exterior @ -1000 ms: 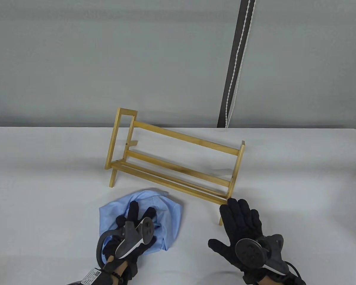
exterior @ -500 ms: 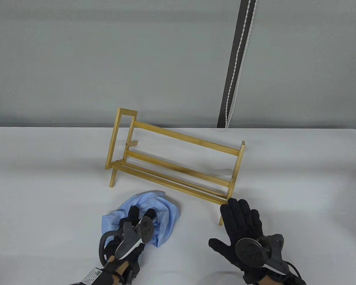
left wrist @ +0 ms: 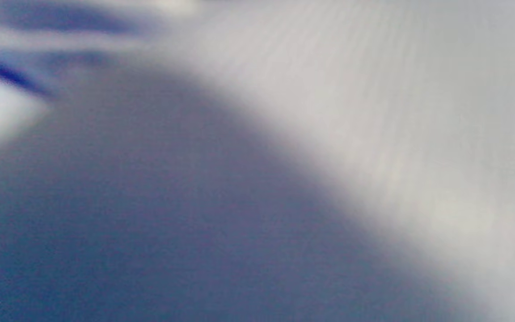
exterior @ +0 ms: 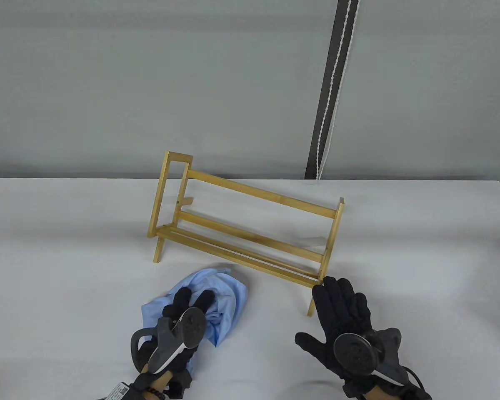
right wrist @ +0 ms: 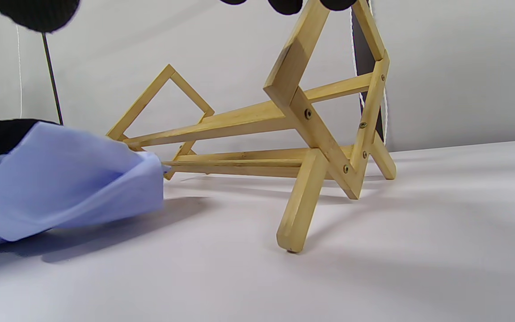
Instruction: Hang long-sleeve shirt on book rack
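A crumpled light-blue shirt (exterior: 229, 298) lies on the white table in front of the wooden book rack (exterior: 250, 225). My left hand (exterior: 189, 304) grips the shirt's near part, fingers curled into the cloth. My right hand (exterior: 339, 302) is open with fingers spread, and its fingertips are at the rack's front right leg (exterior: 311, 306). The right wrist view shows the rack's end frame (right wrist: 315, 134) close up and the shirt (right wrist: 65, 179) at the left. The left wrist view is a blur of blue cloth (left wrist: 150, 214) and table.
The white table (exterior: 66, 258) stretches to both sides of the rack. A grey wall stands behind it, with a dark strip and a white cord (exterior: 331, 91) at the back right. The table's right edge curves at the far right.
My left hand's fingers have curled into the shirt and gathered it into a tighter, smaller bunch. My right hand has edged slightly forward toward the rack's leg.
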Available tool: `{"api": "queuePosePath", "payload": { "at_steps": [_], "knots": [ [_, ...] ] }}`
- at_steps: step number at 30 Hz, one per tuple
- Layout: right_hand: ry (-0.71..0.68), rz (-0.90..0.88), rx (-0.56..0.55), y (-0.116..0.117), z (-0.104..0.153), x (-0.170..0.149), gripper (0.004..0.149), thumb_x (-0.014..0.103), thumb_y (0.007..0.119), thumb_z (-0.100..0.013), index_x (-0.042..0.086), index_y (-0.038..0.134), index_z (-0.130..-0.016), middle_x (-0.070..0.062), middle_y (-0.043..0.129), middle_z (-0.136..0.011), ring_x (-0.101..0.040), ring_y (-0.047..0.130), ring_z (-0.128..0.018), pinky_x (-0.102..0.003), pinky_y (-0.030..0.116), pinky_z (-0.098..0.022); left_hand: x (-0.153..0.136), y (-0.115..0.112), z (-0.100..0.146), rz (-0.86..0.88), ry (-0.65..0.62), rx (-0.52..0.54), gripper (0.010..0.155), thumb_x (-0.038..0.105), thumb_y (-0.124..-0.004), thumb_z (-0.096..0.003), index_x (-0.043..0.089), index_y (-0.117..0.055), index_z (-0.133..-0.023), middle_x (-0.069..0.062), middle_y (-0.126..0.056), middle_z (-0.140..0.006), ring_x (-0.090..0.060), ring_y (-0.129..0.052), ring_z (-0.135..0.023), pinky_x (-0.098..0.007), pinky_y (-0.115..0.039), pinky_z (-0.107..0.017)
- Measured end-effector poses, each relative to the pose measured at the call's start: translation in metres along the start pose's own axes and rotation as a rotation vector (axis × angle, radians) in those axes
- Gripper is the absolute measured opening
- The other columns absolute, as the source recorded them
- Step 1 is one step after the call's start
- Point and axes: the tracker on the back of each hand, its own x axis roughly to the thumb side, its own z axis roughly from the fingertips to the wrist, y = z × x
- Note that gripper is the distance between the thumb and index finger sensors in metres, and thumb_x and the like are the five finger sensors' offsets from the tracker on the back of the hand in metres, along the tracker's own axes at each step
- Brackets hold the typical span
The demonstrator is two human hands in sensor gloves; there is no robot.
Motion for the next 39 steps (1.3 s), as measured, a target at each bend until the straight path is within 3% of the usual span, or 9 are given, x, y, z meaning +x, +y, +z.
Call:
{"api": "queuePosePath", "payload": {
  "at_steps": [11,26,39],
  "knots": [
    [0.007,-0.012,-0.024,-0.005,0.002,-0.003,0.098,0.075,0.065,-0.046,0.012,0.033,-0.114,-0.024,0.036,-0.120,-0.051,0.036,-0.109,-0.068,0.036,-0.071,-0.010,0.037,0.027,0.053,-0.016,0.130,0.069,0.050,-0.083,-0.0488,0.065,-0.045,-0.105,0.002,-0.062,-0.121,-0.022,-0.100,-0.066,-0.026,-0.103,-0.028],
    [0.013,-0.008,-0.033,-0.006,0.003,-0.004,0.098,0.075,0.065,-0.046,0.012,0.033,-0.114,-0.024,0.036,-0.120,-0.051,0.036,-0.109,-0.068,0.037,-0.071,-0.012,0.094,0.044,0.094,-0.010,0.270,0.070,0.050,-0.083,-0.0490,0.065,-0.045,-0.105,0.002,-0.062,-0.122,-0.022,-0.100,-0.067,-0.026,-0.102,-0.028],
    [0.016,-0.007,-0.041,-0.007,0.004,-0.004,0.097,0.074,0.065,-0.046,0.012,0.033,-0.114,-0.024,0.037,-0.120,-0.051,0.036,-0.109,-0.068,0.037,-0.071,0.012,0.107,0.018,0.121,-0.022,0.271,0.070,0.050,-0.083,-0.0494,0.066,-0.044,-0.105,0.003,-0.060,-0.123,-0.022,-0.099,-0.068,-0.027,-0.102,-0.030]
  ]
}}
